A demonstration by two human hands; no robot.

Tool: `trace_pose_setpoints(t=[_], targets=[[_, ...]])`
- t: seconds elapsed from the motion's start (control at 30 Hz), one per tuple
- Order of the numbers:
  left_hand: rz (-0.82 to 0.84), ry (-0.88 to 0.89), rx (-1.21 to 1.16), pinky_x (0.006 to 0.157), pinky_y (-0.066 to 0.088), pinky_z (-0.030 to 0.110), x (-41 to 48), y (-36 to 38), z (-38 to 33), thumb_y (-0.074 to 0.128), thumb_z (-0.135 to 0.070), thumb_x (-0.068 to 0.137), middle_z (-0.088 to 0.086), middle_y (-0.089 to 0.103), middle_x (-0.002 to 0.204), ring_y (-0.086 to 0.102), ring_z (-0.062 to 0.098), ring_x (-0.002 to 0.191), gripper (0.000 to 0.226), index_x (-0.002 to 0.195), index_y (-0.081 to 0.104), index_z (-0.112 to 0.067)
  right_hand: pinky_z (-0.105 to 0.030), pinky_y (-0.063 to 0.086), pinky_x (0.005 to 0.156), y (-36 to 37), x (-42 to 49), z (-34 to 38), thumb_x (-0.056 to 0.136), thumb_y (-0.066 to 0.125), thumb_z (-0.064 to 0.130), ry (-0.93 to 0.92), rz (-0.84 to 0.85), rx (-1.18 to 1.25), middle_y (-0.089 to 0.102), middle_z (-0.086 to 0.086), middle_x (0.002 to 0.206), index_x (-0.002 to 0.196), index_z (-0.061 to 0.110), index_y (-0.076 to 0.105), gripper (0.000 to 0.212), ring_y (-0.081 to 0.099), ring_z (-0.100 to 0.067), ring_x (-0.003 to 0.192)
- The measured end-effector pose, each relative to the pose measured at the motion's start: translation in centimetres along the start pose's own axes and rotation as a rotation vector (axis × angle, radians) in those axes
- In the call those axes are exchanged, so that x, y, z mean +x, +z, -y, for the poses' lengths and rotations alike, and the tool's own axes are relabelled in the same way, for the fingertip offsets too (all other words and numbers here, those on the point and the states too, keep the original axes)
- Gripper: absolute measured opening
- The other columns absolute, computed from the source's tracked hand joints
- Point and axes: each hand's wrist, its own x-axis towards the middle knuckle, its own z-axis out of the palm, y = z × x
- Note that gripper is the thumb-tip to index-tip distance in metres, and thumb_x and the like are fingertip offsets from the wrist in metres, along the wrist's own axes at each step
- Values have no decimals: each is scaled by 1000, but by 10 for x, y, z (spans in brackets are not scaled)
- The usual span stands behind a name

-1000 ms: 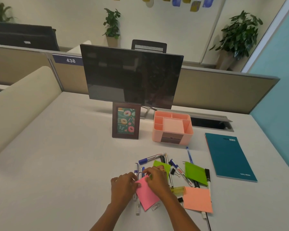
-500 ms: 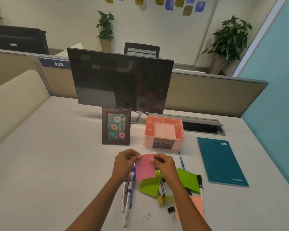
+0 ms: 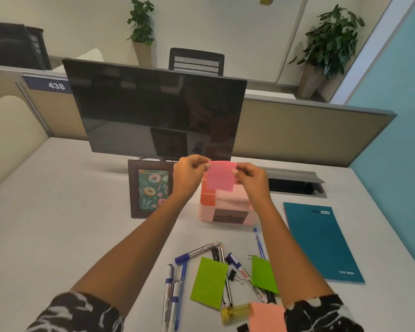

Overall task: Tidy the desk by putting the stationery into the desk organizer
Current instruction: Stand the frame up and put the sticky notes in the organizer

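A pink sticky-note pad [image 3: 220, 175] hangs upright just above the salmon-pink desk organizer [image 3: 228, 206]. My left hand [image 3: 189, 176] pinches its upper left corner and my right hand [image 3: 250, 180] pinches its upper right corner. The pad and my hands hide most of the organizer's top compartments. Near the desk's front edge lie two green note pads [image 3: 209, 283], an orange pad [image 3: 267, 317], several pens and markers [image 3: 175, 291], a black binder clip [image 3: 232, 274] and a small yellow object [image 3: 235, 313].
A dark monitor [image 3: 153, 111] stands behind the organizer, with a framed doughnut picture [image 3: 151, 189] to its left. A teal notebook [image 3: 321, 240] lies on the right. A cable hatch [image 3: 295, 182] opens at the back right. Partition walls close off the desk's far side.
Both hands lifted the pink pad off the pile near the front edge and carried it forward and up, to just above the organizer. The camera view has tilted with them.
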Motion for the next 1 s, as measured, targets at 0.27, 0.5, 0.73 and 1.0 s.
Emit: trace_pose_setpoints(t=[0.27,0.5,0.73,1.0], targets=[[-19,-52,100,77,56,26,46,27,19,67,-20,88,3,75,91,68,12,81,14,97,76,-14,-7,41,58,21,61,-19,88,62,16,-10,-15,-294,68,2,93,101,15,69,14,59,-8,74],[17,-71,171,75,53,21,55,43,50,64,-18,90,0,75,95,66,9,81,13,99,74,-16,-21,47,72,30,72,-48,88,63,17,-29,56,-444,71,-5,98,105,13,68,19,61,-13,83],[26,-114,267,76,58,32,62,55,62,65,-23,88,2,74,91,68,16,83,13,94,75,-16,-19,44,71,31,80,-58,90,61,18,-64,53,-494,71,-4,99,104,15,69,17,58,-11,81],[43,-214,342,75,57,33,58,58,77,64,-24,89,2,74,96,66,18,82,14,97,73,-18,-20,42,79,35,77,-64,93,56,21,-76,84,-589,68,-5,108,109,13,70,23,58,-13,91]])
